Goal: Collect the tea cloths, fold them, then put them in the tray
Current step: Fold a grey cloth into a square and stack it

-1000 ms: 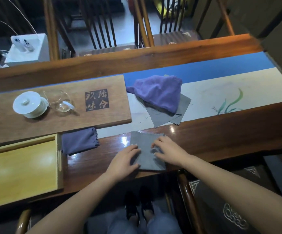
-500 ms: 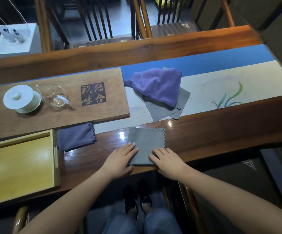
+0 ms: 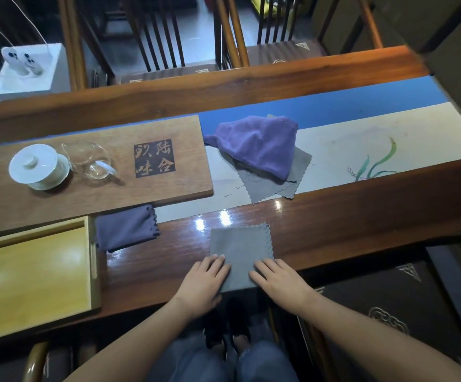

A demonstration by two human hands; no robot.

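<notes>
From the head view, you are mid-fold: your left hand [image 3: 206,282] and right hand [image 3: 279,279] both lie flat with straight fingers on the near edge of the grey cloth [image 3: 240,249], pressing it and gripping nothing. It sits on the table's [image 3: 361,216] front edge, well right of the tray [image 3: 93,260]. I judge the next move is pinching that near edge and folding it away, corners matched, while the purple cloth [image 3: 257,146] waits beyond
</notes>
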